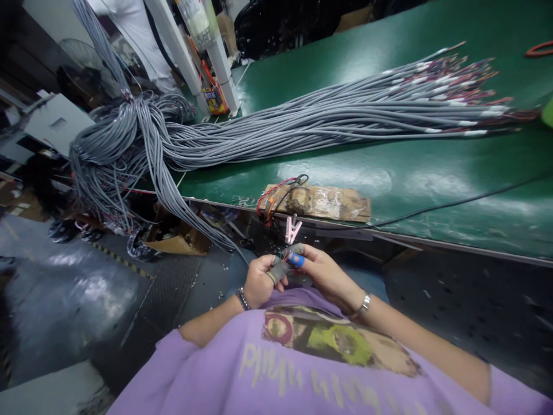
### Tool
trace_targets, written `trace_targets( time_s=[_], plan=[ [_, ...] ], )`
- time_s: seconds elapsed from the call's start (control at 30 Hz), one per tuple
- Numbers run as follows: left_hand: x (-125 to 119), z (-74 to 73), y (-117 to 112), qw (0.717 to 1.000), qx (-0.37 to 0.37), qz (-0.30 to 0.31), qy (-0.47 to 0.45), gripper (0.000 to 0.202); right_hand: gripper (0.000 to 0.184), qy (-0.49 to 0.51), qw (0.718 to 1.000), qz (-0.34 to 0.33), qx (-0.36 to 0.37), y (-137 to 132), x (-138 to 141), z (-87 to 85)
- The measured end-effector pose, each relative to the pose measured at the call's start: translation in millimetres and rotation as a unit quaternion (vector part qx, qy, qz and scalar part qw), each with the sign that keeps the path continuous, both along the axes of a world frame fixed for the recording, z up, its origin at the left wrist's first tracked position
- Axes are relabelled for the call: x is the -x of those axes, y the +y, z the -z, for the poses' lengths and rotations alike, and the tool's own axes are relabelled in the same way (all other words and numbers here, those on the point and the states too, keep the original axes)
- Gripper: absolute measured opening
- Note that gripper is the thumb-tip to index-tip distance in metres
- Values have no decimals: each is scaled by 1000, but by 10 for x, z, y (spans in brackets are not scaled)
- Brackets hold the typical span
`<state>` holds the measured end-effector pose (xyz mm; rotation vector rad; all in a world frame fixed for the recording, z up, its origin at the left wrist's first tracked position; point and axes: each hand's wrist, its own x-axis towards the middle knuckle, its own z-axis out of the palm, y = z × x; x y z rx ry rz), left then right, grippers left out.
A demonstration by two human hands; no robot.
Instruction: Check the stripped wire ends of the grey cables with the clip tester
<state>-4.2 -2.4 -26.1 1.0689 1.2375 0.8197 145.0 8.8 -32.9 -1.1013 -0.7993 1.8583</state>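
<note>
My left hand (260, 280) and my right hand (325, 274) are together just below the front edge of the green table (432, 173), above my lap. Both are closed in a pinch around the thin coloured wire ends (283, 252) of a grey cable. Grey fingertip covers sit on several fingers, and a blue one (296, 259) on my right hand. A pink clip (292, 229) hangs from the table edge right above my fingers. A large bundle of grey cables (302, 124) lies across the table and spills over its left end.
A worn wooden block (319, 202) with red and black leads sits at the table edge. A black cord (453, 203) runs right along the table. White posts (220, 63) and a person in white (138, 29) stand at the far left. Cardboard scraps (173, 245) lie on the floor.
</note>
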Motion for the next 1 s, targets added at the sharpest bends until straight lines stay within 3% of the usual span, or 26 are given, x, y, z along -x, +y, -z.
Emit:
trace_targets(
  time_s=[0.13, 0.27, 0.57, 0.8, 1.0],
  plan=[
    [25, 68, 2, 999, 19, -17, -22, 49, 44, 46, 998, -1, 36, 24, -53, -56],
    [21, 69, 7, 1000, 25, -8, -15, 48, 41, 33, 999, -15, 31, 38, -42, -129],
    [32, 15, 3, 1000, -12, 17, 24, 47, 37, -16, 999, 26, 22, 62, -13, 30],
    [14, -37, 16, 1000, -15, 16, 22, 48, 40, -10, 999, 20, 34, 59, -8, -71],
    [7, -55, 13, 1000, -9, 16, 12, 46, 45, -28, 999, 15, 25, 63, 17, -43]
  ],
)
